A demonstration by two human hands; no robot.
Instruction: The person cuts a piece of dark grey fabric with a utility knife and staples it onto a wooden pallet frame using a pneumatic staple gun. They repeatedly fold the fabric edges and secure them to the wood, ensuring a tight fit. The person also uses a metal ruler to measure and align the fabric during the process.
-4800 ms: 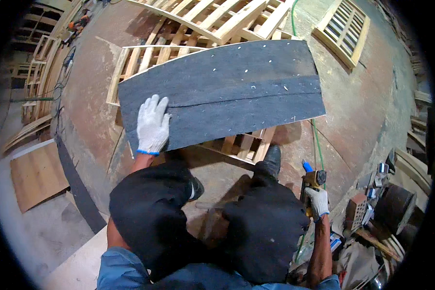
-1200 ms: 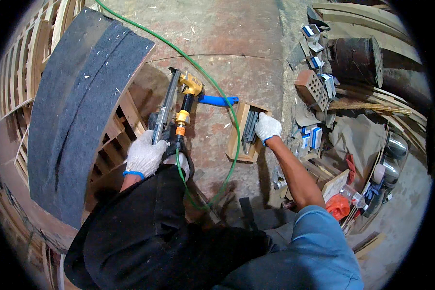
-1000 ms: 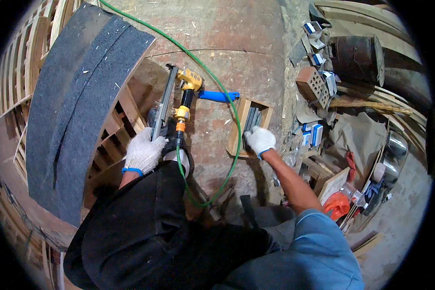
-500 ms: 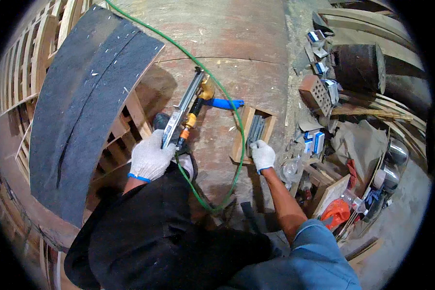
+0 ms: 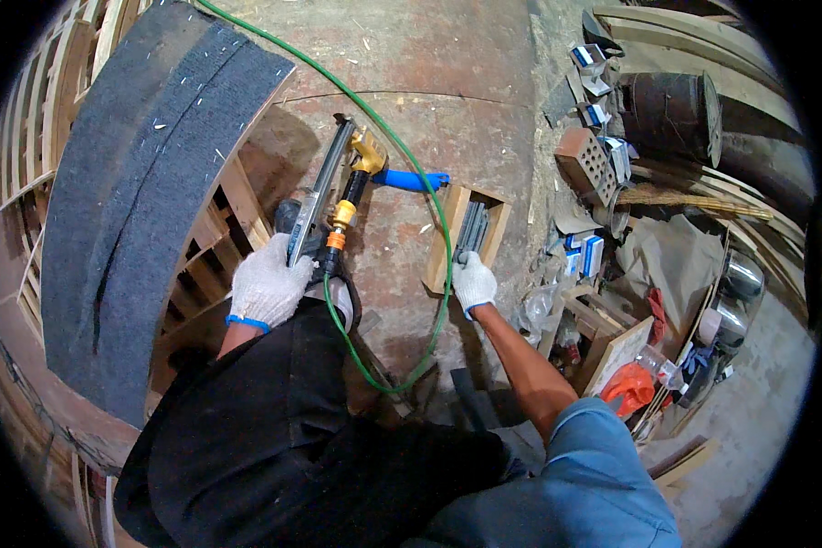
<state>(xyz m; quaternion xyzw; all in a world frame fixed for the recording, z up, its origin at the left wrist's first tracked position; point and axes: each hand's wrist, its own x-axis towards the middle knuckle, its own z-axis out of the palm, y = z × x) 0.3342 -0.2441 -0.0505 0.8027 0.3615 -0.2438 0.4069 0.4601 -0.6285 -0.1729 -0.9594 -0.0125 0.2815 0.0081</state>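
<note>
My left hand (image 5: 267, 289), in a white glove, grips the back end of a pneumatic nail gun (image 5: 321, 194) with a long grey magazine and yellow head, lying on the reddish floor. A green air hose (image 5: 435, 301) loops from the gun between my arms. My right hand (image 5: 473, 282), also gloved, is at the near end of a small open wooden box (image 5: 440, 245), fingers closed on the grey staple strips (image 5: 473, 228) inside. A dark grey felt sheet (image 5: 128, 183) covers a wooden slat frame (image 5: 233, 233) to the left of the gun.
A blue handle (image 5: 413, 180) lies past the gun's head. At the right are a perforated brick (image 5: 583, 164), a dark barrel (image 5: 671, 110), small blue-and-white boxes (image 5: 580, 256), metal pots (image 5: 738, 283) and an orange bag (image 5: 628, 388). More slat frames line the left edge.
Seconds ago my left hand lay on the felt and my right held the gun. Now my left holds the gun, and my right has drawn back to the box's near end.
</note>
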